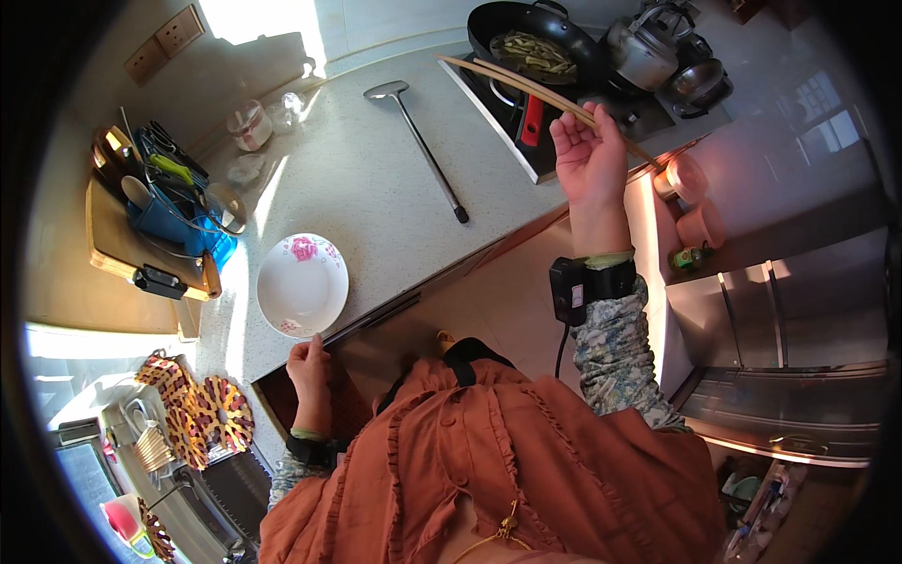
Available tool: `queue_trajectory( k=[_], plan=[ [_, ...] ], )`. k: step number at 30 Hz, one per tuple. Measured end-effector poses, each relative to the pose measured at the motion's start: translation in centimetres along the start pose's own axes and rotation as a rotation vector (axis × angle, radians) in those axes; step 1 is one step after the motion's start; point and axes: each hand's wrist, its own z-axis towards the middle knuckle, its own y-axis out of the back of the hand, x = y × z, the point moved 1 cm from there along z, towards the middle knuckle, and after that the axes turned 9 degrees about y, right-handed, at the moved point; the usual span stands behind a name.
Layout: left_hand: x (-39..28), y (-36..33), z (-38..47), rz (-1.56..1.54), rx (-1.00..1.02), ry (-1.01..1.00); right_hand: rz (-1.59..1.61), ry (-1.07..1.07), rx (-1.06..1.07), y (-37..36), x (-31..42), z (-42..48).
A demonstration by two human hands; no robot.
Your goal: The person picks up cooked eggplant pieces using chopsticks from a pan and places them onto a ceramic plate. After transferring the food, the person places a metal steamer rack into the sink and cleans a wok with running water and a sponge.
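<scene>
My right hand (592, 162) grips a pair of long wooden chopsticks (532, 88) above the front of the gas hob (486, 99). Their tips point left, past the near rim of a black wok (588, 53). Strips of cooked food (539, 56), perhaps green beans, lie in liquid inside it. At the counter's front edge, my left hand (309, 370) has its fingers curled and shows nothing in them. Its thumb is close to the rim of a white plate with pink flowers (303, 282); whether they touch is unclear. The plate holds no food.
A metal wok spatula (430, 151) lies on the counter (338, 183). Right of the wok stand a metal kettle (643, 49) and a metal pot (697, 84). At left are a glass jar (250, 127), a blue utensil holder (169, 218) and a wooden cutting board (116, 243).
</scene>
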Motion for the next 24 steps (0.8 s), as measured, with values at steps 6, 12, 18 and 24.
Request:
queue_trajectory(
  k=[6,12,18,24],
  plan=[
    [-6.6,-12.7,-10.2,0.498,0.875,-0.445,-0.023,0.107,0.051,-2.3,1.4,2.1],
    [-9.9,-28.1,-18.0,0.146,1.263,-0.401,-0.218,0.395,0.166,-2.6,5.2,5.0],
    [-9.2,-39.4,-23.9,0.202,1.250,-0.335,-0.693,0.869,0.319,4.5,12.4,11.1],
    [-8.5,-46.9,-29.3,0.073,1.247,-0.158,-1.317,1.368,0.750,7.8,16.7,15.7]
  ],
)
